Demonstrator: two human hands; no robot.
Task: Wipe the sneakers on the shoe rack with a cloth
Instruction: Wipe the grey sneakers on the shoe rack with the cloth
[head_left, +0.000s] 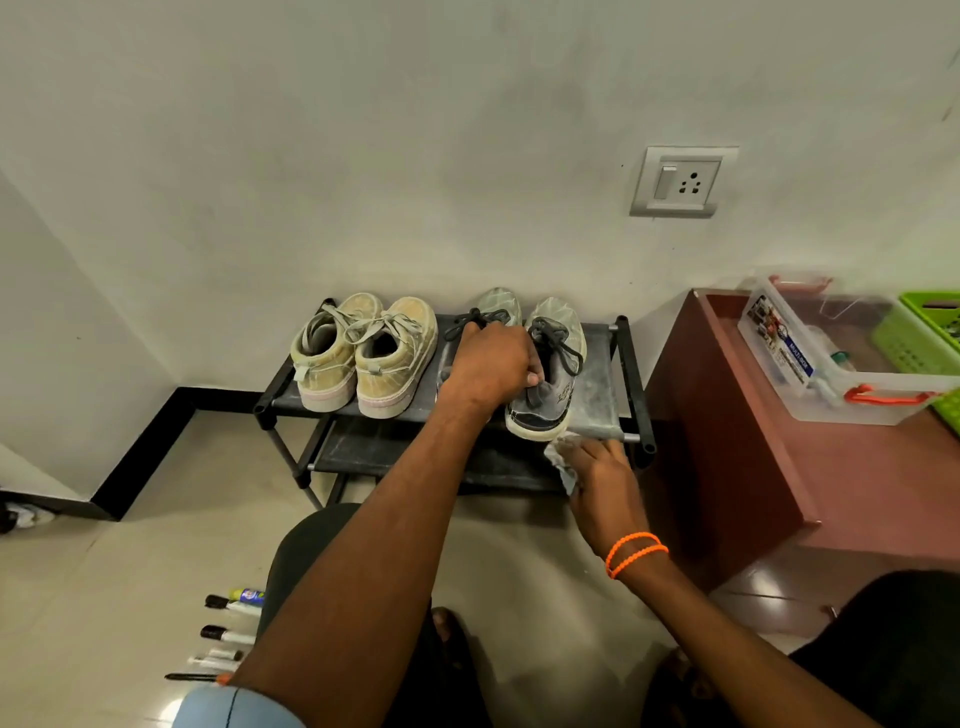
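Note:
A black two-tier shoe rack (626, 374) stands against the wall. On its top shelf sit a pair of beige sneakers (363, 353) at the left and a pair of grey sneakers at the right. My left hand (491, 364) covers the left grey sneaker (498, 306) and grips the inner collar of the right grey sneaker (550, 364). My right hand (602, 478), with orange bands on the wrist, holds a pale cloth (561, 457) at the rack's front edge, just below the heel of the right grey sneaker.
A dark red cabinet (737, 441) stands right of the rack, carrying a clear plastic box (831, 358) and green baskets (919, 332). A wall socket (683, 182) is above. Several pens and tubes (228, 634) lie on the tiled floor at lower left. My knees are below.

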